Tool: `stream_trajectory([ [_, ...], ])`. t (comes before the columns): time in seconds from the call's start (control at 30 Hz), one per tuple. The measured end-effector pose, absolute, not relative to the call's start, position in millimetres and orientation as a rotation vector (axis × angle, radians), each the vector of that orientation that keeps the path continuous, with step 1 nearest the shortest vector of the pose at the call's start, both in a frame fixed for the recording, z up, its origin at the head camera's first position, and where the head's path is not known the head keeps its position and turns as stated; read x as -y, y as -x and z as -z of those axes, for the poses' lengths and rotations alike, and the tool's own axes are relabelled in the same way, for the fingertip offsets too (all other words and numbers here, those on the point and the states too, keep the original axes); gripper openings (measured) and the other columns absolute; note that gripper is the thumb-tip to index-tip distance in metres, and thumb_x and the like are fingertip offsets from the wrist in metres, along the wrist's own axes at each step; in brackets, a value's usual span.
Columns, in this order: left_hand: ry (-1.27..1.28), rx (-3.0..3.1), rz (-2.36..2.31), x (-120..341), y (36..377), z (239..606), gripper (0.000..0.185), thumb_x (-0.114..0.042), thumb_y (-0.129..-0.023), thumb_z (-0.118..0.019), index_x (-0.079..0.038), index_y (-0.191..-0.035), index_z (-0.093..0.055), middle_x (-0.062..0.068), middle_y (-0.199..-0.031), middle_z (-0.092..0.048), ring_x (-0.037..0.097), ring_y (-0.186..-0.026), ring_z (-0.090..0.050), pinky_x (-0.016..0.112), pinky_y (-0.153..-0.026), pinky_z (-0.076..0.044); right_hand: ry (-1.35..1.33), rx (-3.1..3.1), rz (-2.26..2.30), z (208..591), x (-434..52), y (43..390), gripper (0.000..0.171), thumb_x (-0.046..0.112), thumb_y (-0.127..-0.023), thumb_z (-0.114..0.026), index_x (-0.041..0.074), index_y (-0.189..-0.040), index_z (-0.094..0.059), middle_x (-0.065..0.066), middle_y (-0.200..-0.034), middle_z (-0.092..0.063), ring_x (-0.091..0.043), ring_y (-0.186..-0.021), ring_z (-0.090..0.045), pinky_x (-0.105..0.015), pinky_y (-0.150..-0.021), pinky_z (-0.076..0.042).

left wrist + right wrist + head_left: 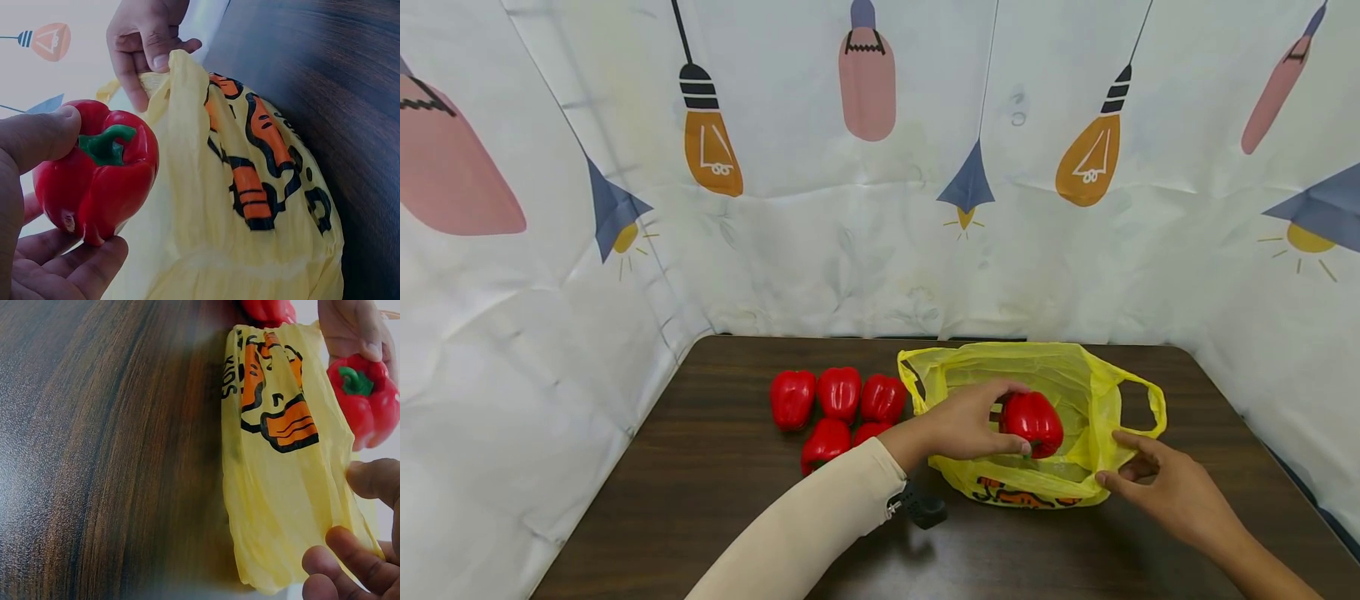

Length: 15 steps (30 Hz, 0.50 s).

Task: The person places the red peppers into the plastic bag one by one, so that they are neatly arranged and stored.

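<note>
My left hand point(973, 423) grips a red bell pepper point(1032, 423) over the mouth of a yellow plastic bag point(1022, 482). In the left wrist view the pepper point(100, 181) shows its green stem, with the thumb on top and fingers beneath. At the bag's right side, my right hand point(1176, 487) pinches the rim near a handle loop. The right wrist view shows its thumb and fingers on the yellow plastic point(294, 500), which carries an orange and black print. The bag stands with its mouth spread, and its see-through inside shows behind the held pepper.
Several red bell peppers point(838, 393) stand grouped left of the bag on the dark wooden table point(715, 500), partly hidden by my left forearm. A light sleeve point(820, 525) covers that arm, with a black strap end at the wrist. A patterned white sheet point(820, 250) hangs behind the table.
</note>
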<state>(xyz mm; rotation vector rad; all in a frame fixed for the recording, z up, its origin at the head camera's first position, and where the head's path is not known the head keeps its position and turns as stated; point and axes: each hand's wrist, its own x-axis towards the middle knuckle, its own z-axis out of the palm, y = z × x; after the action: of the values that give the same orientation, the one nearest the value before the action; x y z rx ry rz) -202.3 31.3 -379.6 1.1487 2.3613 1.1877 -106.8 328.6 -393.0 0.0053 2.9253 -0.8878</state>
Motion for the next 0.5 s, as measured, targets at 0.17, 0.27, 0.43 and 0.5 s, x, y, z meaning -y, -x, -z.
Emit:
stream_trajectory([
  [0.17, -1.155, -2.380, -1.162, -40, 202, 382, 0.068, -0.032, -0.090, -0.081, -0.015, -0.147, -0.048, -0.007, -0.131, -0.060, 0.002, -0.115, -0.056, 0.015, -0.086, -0.051, -0.003, -2.934, 0.886, 393, -328, 107, 0.084, 0.050, -0.088, -0.078, -0.005, -0.146, -0.050, 0.000, -0.093, -0.071, -0.018, -0.086, -0.065, -0.031, -0.059, -0.048],
  [0.27, -1.148, -2.399, -1.142, -46, 202, 383, 0.068, -0.033, -0.089, -0.081, -0.015, -0.146, -0.049, -0.008, -0.128, -0.061, 0.001, -0.110, -0.056, 0.012, -0.082, -0.049, -0.005, -2.935, 0.886, 393, -328, 107, 0.084, 0.050, -0.088, -0.079, -0.005, -0.146, -0.050, 0.000, -0.093, -0.072, -0.018, -0.086, -0.066, -0.030, -0.058, -0.049],
  [0.43, -1.135, -2.408, -1.131, -53, 202, 387, 0.067, -0.033, -0.089, -0.081, -0.014, -0.146, -0.049, -0.008, -0.124, -0.060, 0.000, -0.106, -0.056, 0.012, -0.081, -0.049, -0.002, -2.942, 0.881, 393, -328, 107, 0.085, 0.050, -0.087, -0.079, -0.006, -0.145, -0.050, 0.000, -0.092, -0.071, -0.018, -0.085, -0.066, -0.030, -0.058, -0.048],
  [0.5, -1.123, -2.406, -1.135, -55, 202, 389, 0.067, -0.033, -0.089, -0.081, -0.015, -0.145, -0.050, -0.009, -0.122, -0.061, 0.000, -0.105, -0.056, 0.012, -0.081, -0.049, 0.002, -2.944, 0.883, 393, -328, 107, 0.085, 0.049, -0.087, -0.079, -0.006, -0.145, -0.050, 0.001, -0.092, -0.071, -0.018, -0.085, -0.065, -0.030, -0.058, -0.048],
])
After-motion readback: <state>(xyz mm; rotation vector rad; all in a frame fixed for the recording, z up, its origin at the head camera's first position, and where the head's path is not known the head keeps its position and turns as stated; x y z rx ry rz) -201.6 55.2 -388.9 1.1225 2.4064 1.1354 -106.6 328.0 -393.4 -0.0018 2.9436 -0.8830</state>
